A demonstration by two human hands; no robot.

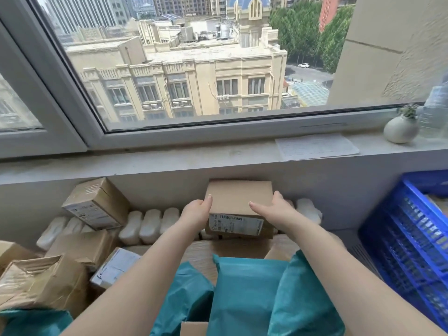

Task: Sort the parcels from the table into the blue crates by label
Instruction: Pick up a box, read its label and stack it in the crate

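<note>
Left hand [196,212] and right hand [274,209] clasp the cardboard box [238,204] at opposite sides, label facing the person for reading; blue crate [407,241] nearby.

sill [169,163] overhanging above, blue crate [400,238] right, boxes [97,204] crowding left

I count six brown cardboard parcels: one [238,202] by the wall, five [97,204] to my left (edges overlap, so roughly). Three teal plastic mailer bags [244,294]. One blue slatted plastic crate [407,241]. One round white vase [400,129].
</note>
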